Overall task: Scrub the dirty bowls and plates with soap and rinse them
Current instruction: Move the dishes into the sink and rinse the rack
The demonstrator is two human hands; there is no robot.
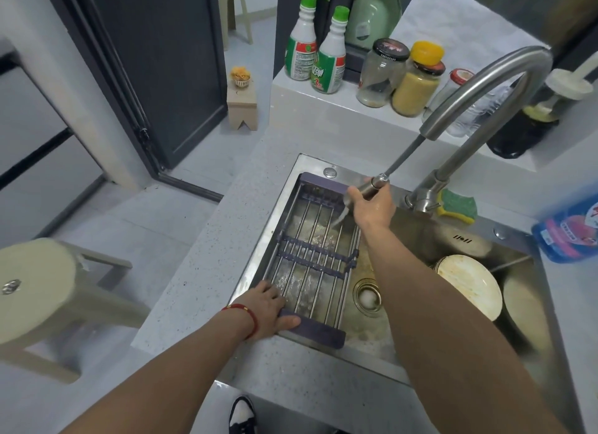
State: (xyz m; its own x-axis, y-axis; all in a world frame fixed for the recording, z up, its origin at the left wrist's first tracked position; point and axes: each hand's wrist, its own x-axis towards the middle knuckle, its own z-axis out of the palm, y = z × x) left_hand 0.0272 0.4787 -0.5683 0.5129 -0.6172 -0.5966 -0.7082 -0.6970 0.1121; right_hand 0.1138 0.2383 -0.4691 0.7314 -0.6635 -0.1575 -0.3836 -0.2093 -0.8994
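Left hand [270, 307] with red cord bracelet rests on near purple end of steel-barred drain rack [310, 265], thumb along its edge, fingers on bars. Right hand [372, 207] curls round pulled-out steel spray head [372, 187], water hitting rack. Soiled white plates [469, 284] stacked at right of steel sink [372, 346].

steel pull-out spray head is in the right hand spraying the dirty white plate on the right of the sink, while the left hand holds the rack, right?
Not quite. In the head view the right hand aims the steel pull-out spray head at the purple-framed metal drying rack, not the dirty white plate. The left hand does hold the rack.
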